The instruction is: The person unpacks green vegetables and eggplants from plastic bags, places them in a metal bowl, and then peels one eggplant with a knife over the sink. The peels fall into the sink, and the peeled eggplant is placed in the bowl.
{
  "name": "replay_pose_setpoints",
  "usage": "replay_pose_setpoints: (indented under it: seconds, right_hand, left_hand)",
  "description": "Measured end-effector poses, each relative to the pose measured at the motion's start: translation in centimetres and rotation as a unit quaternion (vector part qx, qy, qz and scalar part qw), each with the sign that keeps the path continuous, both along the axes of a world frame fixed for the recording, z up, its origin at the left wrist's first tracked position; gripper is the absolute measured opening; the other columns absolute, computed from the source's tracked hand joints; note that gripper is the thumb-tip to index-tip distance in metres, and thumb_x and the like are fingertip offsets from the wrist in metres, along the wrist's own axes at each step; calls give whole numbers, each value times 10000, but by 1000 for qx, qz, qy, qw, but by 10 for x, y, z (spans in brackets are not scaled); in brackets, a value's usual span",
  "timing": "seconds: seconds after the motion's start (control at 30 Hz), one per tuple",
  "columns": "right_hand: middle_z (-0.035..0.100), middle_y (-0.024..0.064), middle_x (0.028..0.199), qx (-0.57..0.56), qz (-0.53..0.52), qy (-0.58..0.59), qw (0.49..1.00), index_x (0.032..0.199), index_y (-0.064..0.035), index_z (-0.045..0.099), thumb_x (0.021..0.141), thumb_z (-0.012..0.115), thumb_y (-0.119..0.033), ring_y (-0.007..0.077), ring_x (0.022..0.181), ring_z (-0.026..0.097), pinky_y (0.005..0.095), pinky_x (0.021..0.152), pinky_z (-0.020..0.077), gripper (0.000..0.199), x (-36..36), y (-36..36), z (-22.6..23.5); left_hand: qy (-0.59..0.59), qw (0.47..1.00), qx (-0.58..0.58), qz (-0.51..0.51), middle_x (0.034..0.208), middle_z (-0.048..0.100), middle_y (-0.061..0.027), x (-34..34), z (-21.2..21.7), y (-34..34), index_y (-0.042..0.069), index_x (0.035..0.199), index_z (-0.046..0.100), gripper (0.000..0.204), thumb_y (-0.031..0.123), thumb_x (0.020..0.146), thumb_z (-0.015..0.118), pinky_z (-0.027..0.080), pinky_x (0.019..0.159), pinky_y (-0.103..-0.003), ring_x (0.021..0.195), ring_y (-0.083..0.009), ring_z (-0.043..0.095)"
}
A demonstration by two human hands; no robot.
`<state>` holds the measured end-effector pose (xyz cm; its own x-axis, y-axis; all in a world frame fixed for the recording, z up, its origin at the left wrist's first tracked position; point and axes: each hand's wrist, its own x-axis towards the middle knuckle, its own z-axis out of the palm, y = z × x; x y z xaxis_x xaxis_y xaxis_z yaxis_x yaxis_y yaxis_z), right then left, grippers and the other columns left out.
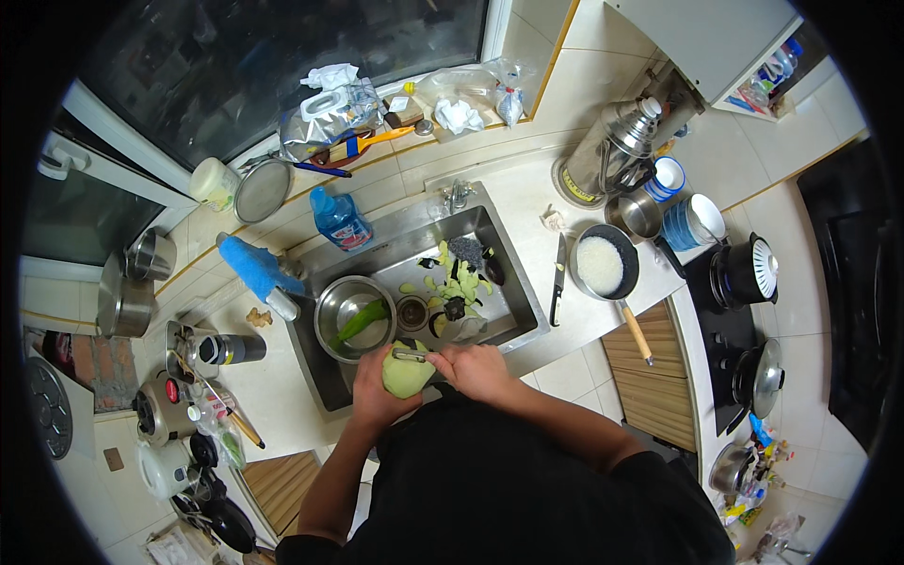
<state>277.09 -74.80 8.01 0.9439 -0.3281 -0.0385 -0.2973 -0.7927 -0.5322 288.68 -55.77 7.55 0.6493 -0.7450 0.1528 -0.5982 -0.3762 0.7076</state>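
Note:
My left hand grips a pale green, partly peeled vegetable over the front edge of the steel sink. My right hand holds a small metal peeler laid across the top of the vegetable. Green peel strips lie scattered on the sink floor around the drain. A steel bowl in the left of the sink holds a long green vegetable.
A knife lies on the counter right of the sink, beside a black pan of white rice. A blue soap bottle and blue cloth stand behind the sink. Pots sit on the stove at right; kettles and bottles crowd the left counter.

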Motion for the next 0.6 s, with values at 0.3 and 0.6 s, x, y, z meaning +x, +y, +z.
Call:
replay_pose_setpoints:
  seconds: [0.3,0.6]
  right_hand:
    - [676,234,761,168,-87,82,978,822,-49,674,1046,400,-537,455,766,665,540,675,527,603,-15,-31,-15]
    - [680,196,720,87,-89,98,987,793,-60,682,1043,421,-527,436,709,670,546,635,531,591,-12,-18,-13]
  left_hand:
    - [-19,996,-31,-85,1304,597,-165,-9,20,5,54,1306,519,926,213,491,929,486,996,-477,1169,-387,587]
    - [-99,981,-26,-163,1318,583,-170,1,13,17,44,1252,543,924,234,448,958,439,1052,-527,1237,-405,553]
